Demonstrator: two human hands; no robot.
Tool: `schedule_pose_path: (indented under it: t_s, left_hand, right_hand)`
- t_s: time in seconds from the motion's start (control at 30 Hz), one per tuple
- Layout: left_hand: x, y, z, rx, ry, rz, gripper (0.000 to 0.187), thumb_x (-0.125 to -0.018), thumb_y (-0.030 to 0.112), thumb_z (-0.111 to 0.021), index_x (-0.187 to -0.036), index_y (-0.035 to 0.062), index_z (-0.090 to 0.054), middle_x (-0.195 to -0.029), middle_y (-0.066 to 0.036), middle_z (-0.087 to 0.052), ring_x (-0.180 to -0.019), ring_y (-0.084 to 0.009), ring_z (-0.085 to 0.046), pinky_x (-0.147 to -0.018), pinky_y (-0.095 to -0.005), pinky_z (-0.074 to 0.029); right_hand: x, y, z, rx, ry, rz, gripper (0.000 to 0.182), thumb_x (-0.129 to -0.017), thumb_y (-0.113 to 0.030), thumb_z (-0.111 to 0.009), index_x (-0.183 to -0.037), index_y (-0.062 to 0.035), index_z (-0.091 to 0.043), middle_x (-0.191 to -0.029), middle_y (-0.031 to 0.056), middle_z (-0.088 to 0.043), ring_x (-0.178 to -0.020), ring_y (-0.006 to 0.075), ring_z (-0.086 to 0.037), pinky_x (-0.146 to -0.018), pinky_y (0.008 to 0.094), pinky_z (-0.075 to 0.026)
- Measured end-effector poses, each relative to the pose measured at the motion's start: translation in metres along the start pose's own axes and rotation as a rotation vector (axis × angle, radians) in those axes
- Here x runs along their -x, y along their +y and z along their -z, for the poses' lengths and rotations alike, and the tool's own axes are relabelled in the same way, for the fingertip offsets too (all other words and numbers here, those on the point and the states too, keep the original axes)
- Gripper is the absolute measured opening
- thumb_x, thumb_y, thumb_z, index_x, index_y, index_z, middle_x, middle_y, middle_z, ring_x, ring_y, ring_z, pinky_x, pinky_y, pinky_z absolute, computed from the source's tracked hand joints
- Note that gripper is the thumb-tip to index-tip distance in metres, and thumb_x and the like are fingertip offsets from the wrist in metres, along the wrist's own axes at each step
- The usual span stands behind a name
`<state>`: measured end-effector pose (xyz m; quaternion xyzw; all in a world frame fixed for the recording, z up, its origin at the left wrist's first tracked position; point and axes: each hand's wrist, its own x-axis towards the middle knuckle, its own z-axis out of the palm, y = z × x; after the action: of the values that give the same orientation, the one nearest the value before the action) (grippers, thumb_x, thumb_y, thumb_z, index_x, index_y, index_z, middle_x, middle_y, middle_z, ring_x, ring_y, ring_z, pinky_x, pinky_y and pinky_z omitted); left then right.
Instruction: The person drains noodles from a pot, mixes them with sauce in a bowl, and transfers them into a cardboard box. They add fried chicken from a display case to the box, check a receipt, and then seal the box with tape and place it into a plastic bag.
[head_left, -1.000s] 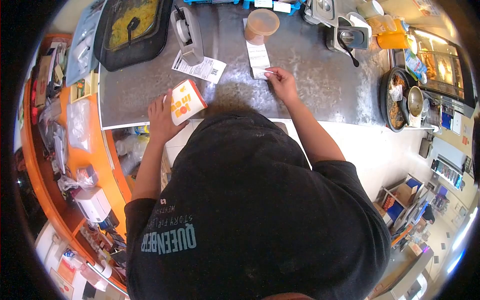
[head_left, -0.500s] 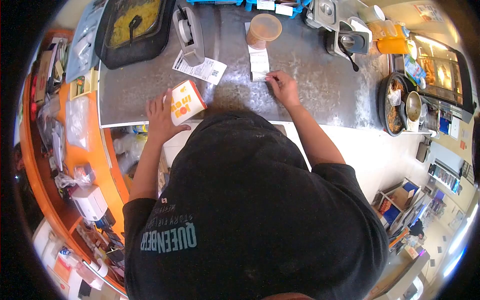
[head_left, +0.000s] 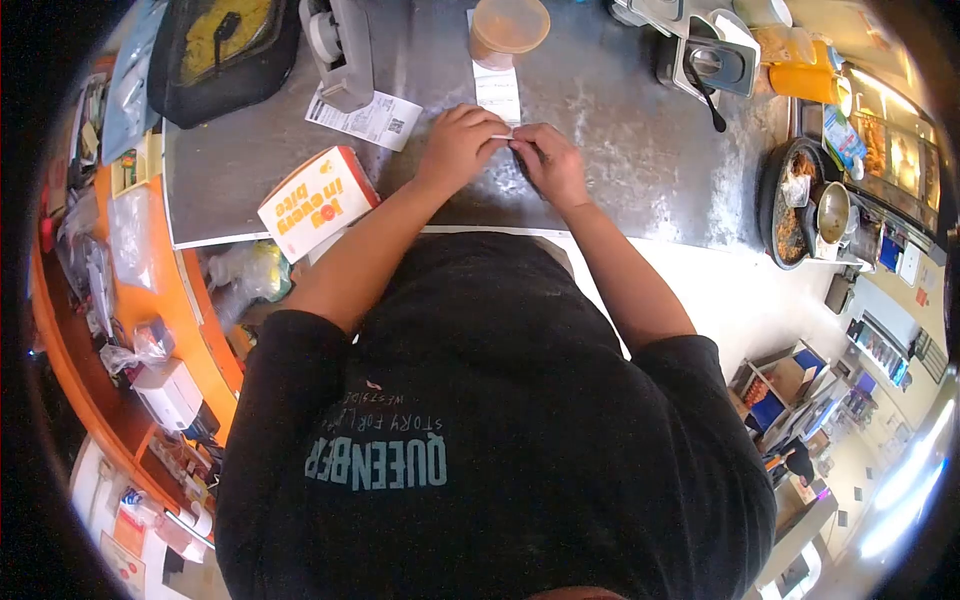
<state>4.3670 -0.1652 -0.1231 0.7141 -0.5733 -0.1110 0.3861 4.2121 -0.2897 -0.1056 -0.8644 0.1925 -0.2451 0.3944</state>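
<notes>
A long paper slip [head_left: 497, 94] lies on the metal counter, its far end under a round plastic tub [head_left: 510, 32] with an orange-brown tint. At the slip's near end, my left hand [head_left: 460, 147] and my right hand [head_left: 555, 165] meet, each pinching its edge between the fingertips. To the left, a white and orange carton [head_left: 318, 200] with "joy in every bite" printing rests at the counter's front edge, close to my left forearm. Beyond it, a printed sheet [head_left: 372, 120] lies partly under a grey tape dispenser [head_left: 340, 55].
A black tray [head_left: 185, 100] of yellow food with a dark utensil stands at the back left. Metal containers [head_left: 722, 68] and orange bottles [head_left: 800, 82] are at the back right. A dark pan [head_left: 780, 225] and a metal bowl [head_left: 831, 212] sit at the right end.
My left hand has left the carton and come across to the slip beside my right hand. The carton now sits turned at the counter's edge. The whole view has shifted slightly.
</notes>
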Motion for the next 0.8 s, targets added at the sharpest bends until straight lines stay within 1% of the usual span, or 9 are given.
schedule_pose_path:
  t_s: [0.03, 0.1, 0.2, 0.33, 0.43, 0.5, 0.6, 0.7, 0.8]
  left_hand:
    - [-0.001, -0.005, -0.007, 0.009, 0.066, 0.005, 0.008, -0.084, 0.018, -0.071, -0.092, 0.0148, -0.073, -0.097, 0.002, -0.070, -0.100, -0.0222, -0.061, -0.087, -0.0394, -0.043]
    - [0.002, -0.012, -0.013, 0.031, 0.045, 0.015, 0.008, -0.086, 0.019, -0.070, -0.091, 0.0143, -0.073, -0.096, 0.001, -0.069, -0.098, -0.0229, -0.061, -0.087, -0.0398, -0.043]
    - [0.000, -0.016, -0.015, 0.001, 0.034, 0.003, 0.010, -0.087, 0.022, -0.069, -0.090, 0.0129, -0.072, -0.095, 0.000, -0.069, -0.095, -0.0237, -0.061, -0.086, -0.0406, -0.043]
    - [0.002, -0.019, -0.019, -0.008, 0.025, 0.009, 0.014, -0.087, 0.021, -0.070, -0.090, 0.0073, -0.073, -0.094, -0.005, -0.070, -0.094, -0.0274, -0.062, -0.085, -0.0415, -0.045]
    - [0.002, -0.020, -0.018, 0.018, -0.042, 0.035, 0.018, -0.087, 0.027, -0.070, -0.096, 0.0111, -0.073, -0.102, -0.001, -0.070, -0.103, -0.0244, -0.061, -0.090, -0.0413, -0.042]
    - [0.005, -0.014, -0.009, -0.033, -0.066, 0.001, 0.025, -0.085, 0.030, -0.073, -0.102, 0.0115, -0.073, -0.109, -0.002, -0.069, -0.109, -0.0237, -0.060, -0.095, -0.0417, -0.042]
    - [0.016, -0.022, -0.004, -0.089, -0.141, -0.063, 0.035, -0.083, 0.034, -0.075, -0.109, 0.0112, -0.072, -0.122, -0.002, -0.066, -0.120, -0.0230, -0.057, -0.105, -0.0432, -0.039]
    - [0.027, -0.030, -0.010, -0.098, -0.181, -0.061, 0.042, -0.080, 0.032, -0.077, -0.114, 0.0095, -0.070, -0.132, -0.002, -0.061, -0.129, -0.0240, -0.052, -0.111, -0.0457, -0.036]
    - [0.026, -0.014, 0.001, -0.036, -0.175, -0.035, 0.044, -0.080, 0.028, -0.077, -0.118, 0.0075, -0.069, -0.138, -0.005, -0.057, -0.134, -0.0274, -0.048, -0.114, -0.0471, -0.034]
  right_hand:
    - [-0.002, -0.003, 0.002, 0.006, -0.012, -0.019, 0.013, -0.084, -0.010, -0.076, -0.093, -0.0027, -0.071, -0.092, 0.0122, -0.070, -0.083, 0.0315, -0.068, -0.074, 0.0382, -0.054]
    - [-0.001, 0.003, 0.002, 0.003, -0.039, -0.050, 0.014, -0.082, -0.011, -0.078, -0.092, -0.0040, -0.071, -0.092, 0.0108, -0.070, -0.085, 0.0304, -0.067, -0.075, 0.0381, -0.054]
    - [-0.008, 0.015, 0.005, 0.022, -0.063, 0.053, 0.014, -0.083, -0.007, -0.078, -0.094, -0.0030, -0.071, -0.096, 0.0108, -0.070, -0.084, 0.0274, -0.069, -0.071, 0.0336, -0.056]
    - [-0.016, 0.018, 0.009, -0.022, -0.105, 0.082, 0.012, -0.081, -0.010, -0.078, -0.090, -0.0050, -0.071, -0.095, 0.0090, -0.070, -0.086, 0.0294, -0.066, -0.076, 0.0378, -0.053]
    - [-0.021, 0.019, 0.013, -0.027, -0.146, 0.091, 0.011, -0.080, -0.008, -0.077, -0.088, -0.0048, -0.071, -0.100, 0.0101, -0.070, -0.093, 0.0313, -0.065, -0.082, 0.0395, -0.052]
    - [-0.021, 0.012, 0.019, -0.016, -0.158, 0.114, 0.011, -0.080, -0.006, -0.077, -0.088, -0.0049, -0.071, -0.105, 0.0113, -0.069, -0.099, 0.0329, -0.063, -0.087, 0.0409, -0.051]
    - [-0.015, -0.013, 0.043, -0.067, -0.290, 0.067, 0.008, -0.082, -0.004, -0.075, -0.089, -0.0044, -0.070, -0.113, 0.0119, -0.068, -0.109, 0.0315, -0.062, -0.093, 0.0404, -0.049]
    - [0.002, -0.017, 0.061, -0.356, -0.326, -0.206, 0.008, -0.087, -0.004, -0.073, -0.095, -0.0040, -0.069, -0.121, 0.0110, -0.067, -0.116, 0.0245, -0.060, -0.098, 0.0377, -0.048]
    - [0.015, 0.001, 0.063, -0.817, -0.120, -0.719, 0.010, -0.092, -0.004, -0.071, -0.101, -0.0034, -0.068, -0.130, 0.0105, -0.064, -0.119, 0.0204, -0.058, -0.103, 0.0363, -0.045]
